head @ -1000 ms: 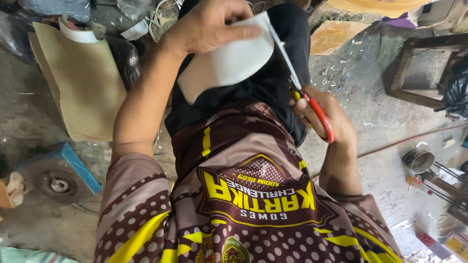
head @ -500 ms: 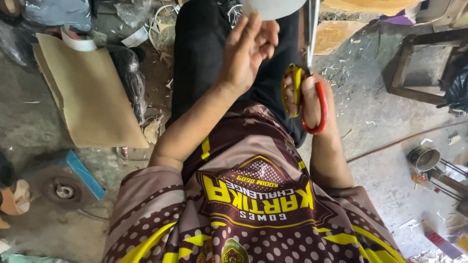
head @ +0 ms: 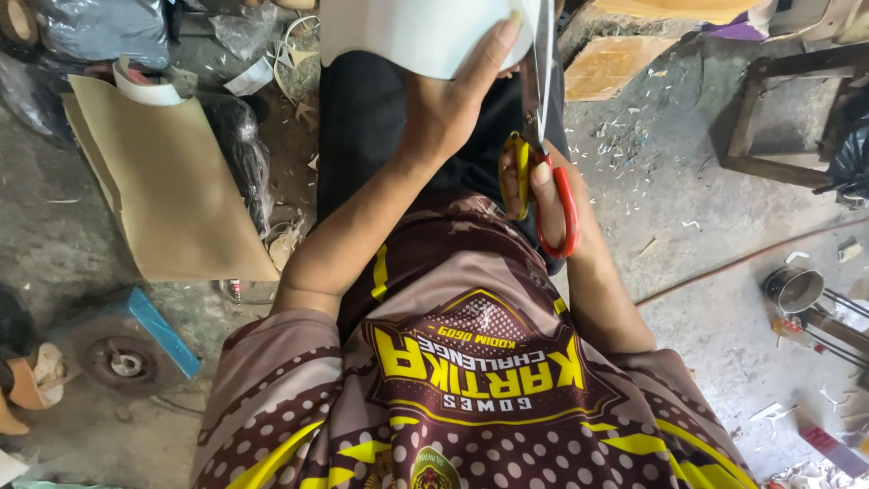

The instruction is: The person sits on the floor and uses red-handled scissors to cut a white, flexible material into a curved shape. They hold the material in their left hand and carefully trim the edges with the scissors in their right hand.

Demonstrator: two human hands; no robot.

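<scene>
Tan board [head: 167, 181] beside left hand [head: 448, 113]

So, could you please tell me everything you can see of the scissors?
The scissors have long silvery metal blades and plastic-looking loop handles, one red, one yellow. They point away from the body, blades running along the right edge of the white sheet. The right hand grips them through the loops; whether the blades are open cannot be told.

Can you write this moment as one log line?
left hand: holds white sheet | right hand: holds scissors, blades at sheet edge
</scene>
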